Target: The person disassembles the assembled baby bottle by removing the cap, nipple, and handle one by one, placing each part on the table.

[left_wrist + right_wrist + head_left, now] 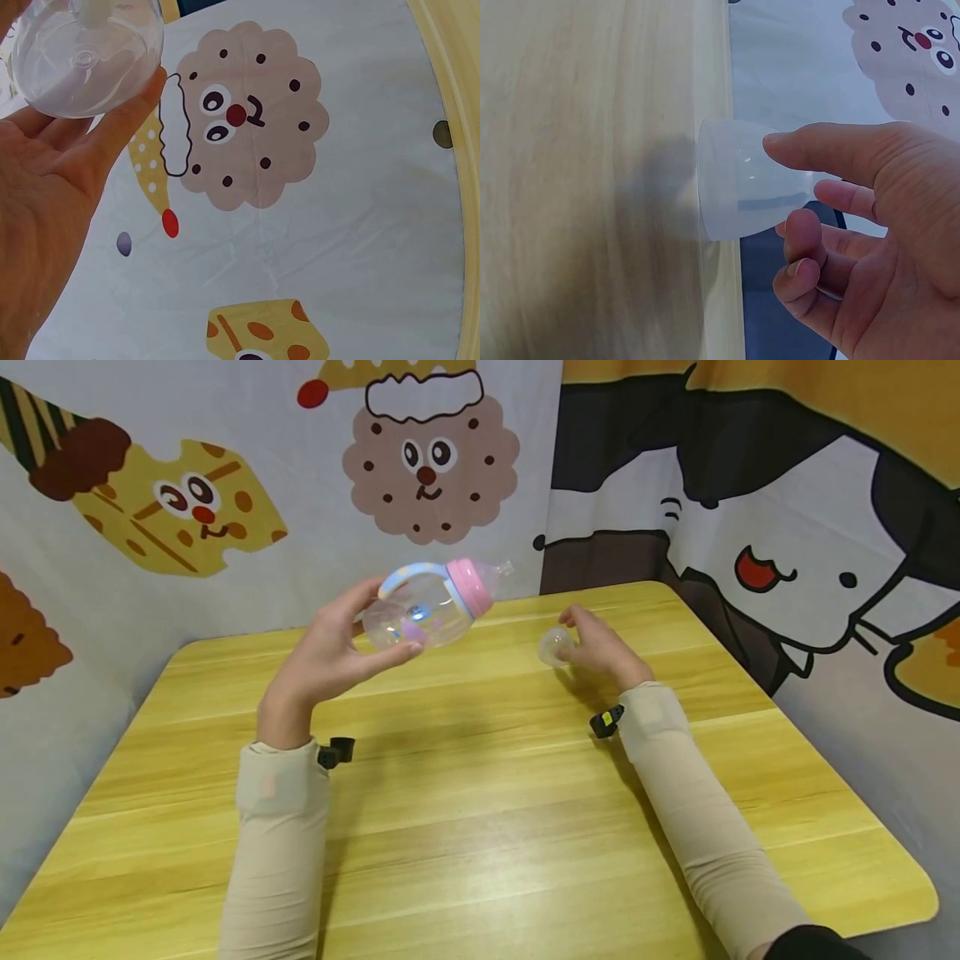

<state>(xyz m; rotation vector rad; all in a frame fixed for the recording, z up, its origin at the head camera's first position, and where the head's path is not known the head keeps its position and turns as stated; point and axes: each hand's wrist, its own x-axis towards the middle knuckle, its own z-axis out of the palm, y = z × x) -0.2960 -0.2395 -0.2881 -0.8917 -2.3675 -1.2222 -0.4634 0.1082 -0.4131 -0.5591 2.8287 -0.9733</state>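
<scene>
A clear baby bottle (pixel 427 614) with a pink collar, a blue-and-yellow handle and a clear teat is tilted above the table, its teat pointing right. My left hand (pixel 330 639) grips the bottle near its base, thumb below and fingers behind. In the left wrist view, the round bottom of the bottle (pixel 90 64) sits against the left hand (pixel 60 172). A clear domed cap (pixel 556 647) stands rim down on the table at the back right. My right hand (pixel 600 647) holds the cap (pixel 742 180) between thumb and curled fingers; the far fingers are partly hidden behind it.
The wood-grain table (pixel 450 827) has rounded corners, and its back edge runs close to a wall cloth (pixel 300 585) printed with cartoon food and an animal. A small black camera (pixel 336 752) sits on the left wrist, another camera (pixel 606 722) on the right.
</scene>
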